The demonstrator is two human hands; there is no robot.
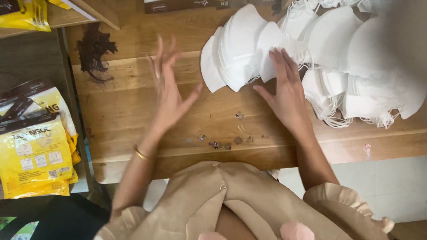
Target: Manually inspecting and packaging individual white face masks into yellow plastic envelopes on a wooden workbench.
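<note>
White folded masks (238, 49) sit fanned in a stack on the wooden table (133, 106). Right hand (287, 95) flat, fingers open, resting on stack edge w/o gripping, prob. steadying it. Left hand (167, 91) open, empty, blurred, raised beside it. More mask piles (373, 66) to the right; yellow packets (33, 153) far left.

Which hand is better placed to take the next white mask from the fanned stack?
Probably the right hand: its fingertips already rest on the fanned stack of white masks. The left hand is raised, open and blurred, over the bare wooden table, apart from the stack.
</note>
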